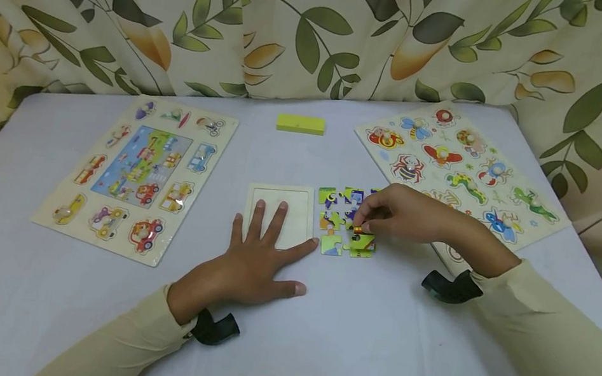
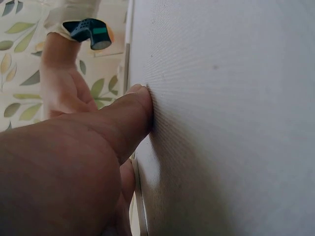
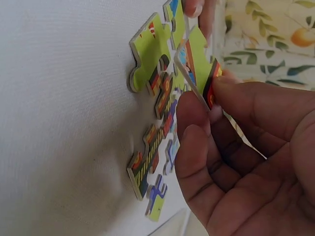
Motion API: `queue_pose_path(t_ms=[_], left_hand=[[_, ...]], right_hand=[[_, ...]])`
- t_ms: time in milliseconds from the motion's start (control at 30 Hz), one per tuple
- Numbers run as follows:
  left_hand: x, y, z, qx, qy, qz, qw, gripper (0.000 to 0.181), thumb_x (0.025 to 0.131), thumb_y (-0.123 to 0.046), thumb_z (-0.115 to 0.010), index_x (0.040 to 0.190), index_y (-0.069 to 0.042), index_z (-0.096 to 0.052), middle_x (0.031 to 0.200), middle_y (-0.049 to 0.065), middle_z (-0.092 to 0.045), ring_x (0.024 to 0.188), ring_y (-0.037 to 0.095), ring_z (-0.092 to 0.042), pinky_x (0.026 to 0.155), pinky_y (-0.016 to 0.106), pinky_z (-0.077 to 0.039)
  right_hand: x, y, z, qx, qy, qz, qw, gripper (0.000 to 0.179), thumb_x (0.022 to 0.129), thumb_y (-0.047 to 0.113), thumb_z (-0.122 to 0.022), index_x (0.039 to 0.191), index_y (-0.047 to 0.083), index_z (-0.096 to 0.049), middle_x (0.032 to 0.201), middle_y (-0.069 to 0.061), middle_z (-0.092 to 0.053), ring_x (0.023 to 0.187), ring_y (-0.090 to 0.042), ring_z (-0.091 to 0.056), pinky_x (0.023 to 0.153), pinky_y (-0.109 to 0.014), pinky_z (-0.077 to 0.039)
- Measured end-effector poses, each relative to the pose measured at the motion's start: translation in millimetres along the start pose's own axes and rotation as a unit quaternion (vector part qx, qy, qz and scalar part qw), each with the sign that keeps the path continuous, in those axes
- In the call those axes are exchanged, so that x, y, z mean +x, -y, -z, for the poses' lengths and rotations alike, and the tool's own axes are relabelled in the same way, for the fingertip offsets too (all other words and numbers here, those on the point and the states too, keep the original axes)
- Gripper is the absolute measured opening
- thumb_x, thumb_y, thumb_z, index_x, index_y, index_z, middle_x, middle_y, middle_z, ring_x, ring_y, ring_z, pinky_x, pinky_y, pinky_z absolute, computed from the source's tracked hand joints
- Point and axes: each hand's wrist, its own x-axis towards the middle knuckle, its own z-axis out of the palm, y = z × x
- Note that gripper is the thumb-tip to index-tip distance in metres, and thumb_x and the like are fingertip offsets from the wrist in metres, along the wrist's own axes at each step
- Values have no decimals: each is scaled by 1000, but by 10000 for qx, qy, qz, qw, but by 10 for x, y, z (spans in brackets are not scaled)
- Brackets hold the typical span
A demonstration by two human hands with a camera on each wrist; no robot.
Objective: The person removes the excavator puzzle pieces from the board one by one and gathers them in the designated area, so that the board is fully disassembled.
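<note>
My right hand [image 1: 409, 215] pinches a jigsaw puzzle piece [image 3: 198, 61] between thumb and fingers. That piece is lime green with red and dark parts, and is tilted up off the table in the right wrist view. Below and beside it lie several loose jigsaw pieces [image 1: 331, 245], green, purple and orange, some partly hidden by the hand. The left hand [image 1: 252, 265] has its fingers spread over a shallow white puzzle tray [image 1: 304, 197], covering its lower part. In the left wrist view, the left thumb [image 2: 140, 105] touches the white tablecloth.
A peg puzzle board with vehicles [image 1: 143, 159] lies at the left. Another board with insects [image 1: 477, 165] lies at the right, partly under the right forearm. A yellow-green block [image 1: 301, 124] sits at the back, before a leaf-patterned curtain [image 1: 322, 37].
</note>
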Motion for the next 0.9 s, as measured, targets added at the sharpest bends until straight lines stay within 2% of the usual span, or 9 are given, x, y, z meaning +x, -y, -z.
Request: queue_pose_path(t_ms=[267, 433, 500, 800, 900], left_hand=[[0, -3, -28, -4, -43, -23, 10000, 73, 88, -63, -57, 151, -45, -26, 159, 15, 20, 137, 44, 30, 102, 69, 13], [-12, -13, -21, -44, -92, -40, 9999, 73, 88, -62, -58, 151, -44, -28, 159, 15, 18, 137, 45, 28, 102, 69, 12], [-18, -18, -16, -34, -117, -50, 9999, 73, 88, -62, -58, 152, -43, -29, 160, 16, 17, 137, 46, 27, 102, 70, 11], [-26, -18, -4, 31, -137, -31, 9999, 72, 88, -62, -58, 152, -43, -28, 160, 17, 17, 138, 47, 27, 103, 70, 10], [-28, -15, -5, 45, -124, -41, 9999, 73, 88, -62, -57, 152, -43, -28, 159, 17, 17, 137, 47, 27, 102, 70, 11]], right_hand=[[-109, -105, 37, -25, 87, 79, 9999, 15, 93, -1, -63, 100, 7, -73, 98, 1, -70, 89, -16, -61, 84, -32, -50], [-174, -170, 49, -103, -41, -67, 9999, 16, 92, 0, -64, 104, 6, -73, 99, 1, -70, 90, -16, -61, 83, -29, -50], [-198, -187, 48, -61, -67, -153, 9998, 15, 91, 1, -65, 104, 6, -73, 98, 1, -70, 90, -17, -61, 81, -27, -50], [-262, -205, 51, 188, -118, -86, 9997, 14, 91, -2, -64, 99, 5, -74, 95, -1, -71, 86, -17, -62, 76, -25, -51], [-260, -209, 34, 113, -183, -141, 9997, 15, 91, -2, -65, 99, 6, -74, 95, -1, -70, 86, -17, -61, 76, -25, -50]])
